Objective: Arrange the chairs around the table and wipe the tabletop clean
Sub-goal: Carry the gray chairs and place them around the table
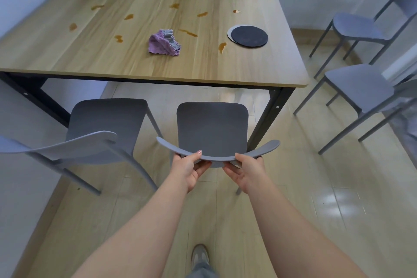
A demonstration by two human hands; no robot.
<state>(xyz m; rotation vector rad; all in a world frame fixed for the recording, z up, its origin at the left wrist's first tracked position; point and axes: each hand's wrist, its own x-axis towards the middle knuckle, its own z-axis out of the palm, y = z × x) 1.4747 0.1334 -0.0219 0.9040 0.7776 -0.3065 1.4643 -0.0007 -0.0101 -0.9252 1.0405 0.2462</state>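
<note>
Holding chair (212,126) backrest | left hand (187,169), right hand (246,171) | seat facing table (108,56)

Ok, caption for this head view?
Left hand and right hand grip a grey chair by its backrest, facing a stained wooden table with a purple cloth on it.

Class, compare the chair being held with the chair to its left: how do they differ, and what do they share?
The held chair is gripped at its backrest by the left hand and right hand; the left-side chair is untouched. The held chair squarely faces the table; the left-side chair is turned at an angle. Both are grey and stand short of the table edge.
</note>
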